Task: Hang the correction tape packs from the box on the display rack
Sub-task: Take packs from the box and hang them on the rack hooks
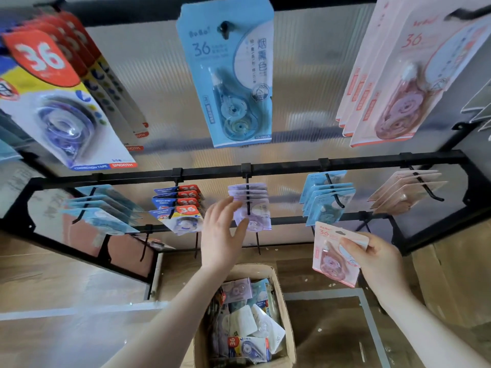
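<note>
Right hand (377,257) pinches a pink pack (335,254) by its top corner, fingers curled. Left hand (221,232) open, touching the purple packs (252,208). Box (279,282) below (still full). Next — line the hole up with the pink hook (427,188), then slide on gently.

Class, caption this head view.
Left hand touches hung purple packs; right hand holds a pink pack above the box.

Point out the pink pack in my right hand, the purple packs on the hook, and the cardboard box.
pink correction tape pack (332,257), head view, blister front.
purple correction tape packs (256,216), head view, frontmost card.
cardboard box (279,285), head view, right wall.
</note>
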`<control>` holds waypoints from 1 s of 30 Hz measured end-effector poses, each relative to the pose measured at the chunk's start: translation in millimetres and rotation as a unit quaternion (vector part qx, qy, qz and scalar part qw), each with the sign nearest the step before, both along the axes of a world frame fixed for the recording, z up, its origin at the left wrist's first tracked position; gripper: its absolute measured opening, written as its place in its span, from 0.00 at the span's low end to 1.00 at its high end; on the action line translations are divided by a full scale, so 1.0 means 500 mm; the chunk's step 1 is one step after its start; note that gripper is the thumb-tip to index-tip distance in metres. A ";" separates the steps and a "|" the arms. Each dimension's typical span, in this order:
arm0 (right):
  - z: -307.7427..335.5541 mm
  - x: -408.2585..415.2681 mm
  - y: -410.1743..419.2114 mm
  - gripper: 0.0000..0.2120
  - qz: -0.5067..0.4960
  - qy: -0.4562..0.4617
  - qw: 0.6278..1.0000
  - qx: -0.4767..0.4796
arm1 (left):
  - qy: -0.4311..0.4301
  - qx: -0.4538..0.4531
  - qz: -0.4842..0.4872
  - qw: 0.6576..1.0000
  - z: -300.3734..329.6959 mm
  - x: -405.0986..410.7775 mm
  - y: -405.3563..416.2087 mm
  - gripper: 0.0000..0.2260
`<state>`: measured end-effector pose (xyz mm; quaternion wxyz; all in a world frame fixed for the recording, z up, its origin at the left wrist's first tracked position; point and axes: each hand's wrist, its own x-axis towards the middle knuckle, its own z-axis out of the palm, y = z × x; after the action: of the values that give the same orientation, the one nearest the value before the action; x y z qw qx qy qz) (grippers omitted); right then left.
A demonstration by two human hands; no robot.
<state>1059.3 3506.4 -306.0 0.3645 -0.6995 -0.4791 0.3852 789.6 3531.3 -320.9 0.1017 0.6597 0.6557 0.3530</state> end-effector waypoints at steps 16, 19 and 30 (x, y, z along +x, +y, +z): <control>0.062 0.121 0.028 0.05 -0.024 0.063 0.997 0.045 | 0.106 -0.003 0.012 0.994 0.053 0.115 -0.053 0.14; 0.052 0.190 0.039 0.02 -0.021 0.070 0.996 0.060 | 0.123 -0.011 0.035 0.992 0.050 0.174 -0.057 0.17; 0.059 0.401 0.081 0.04 0.009 0.077 0.994 0.072 | 0.144 -0.017 0.080 0.986 0.012 0.367 -0.067 0.18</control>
<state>1259.6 3546.8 -276.6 0.4461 -0.6354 -0.4825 0.4055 973.3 3497.7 -315.1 -0.0114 0.6470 0.7202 0.2502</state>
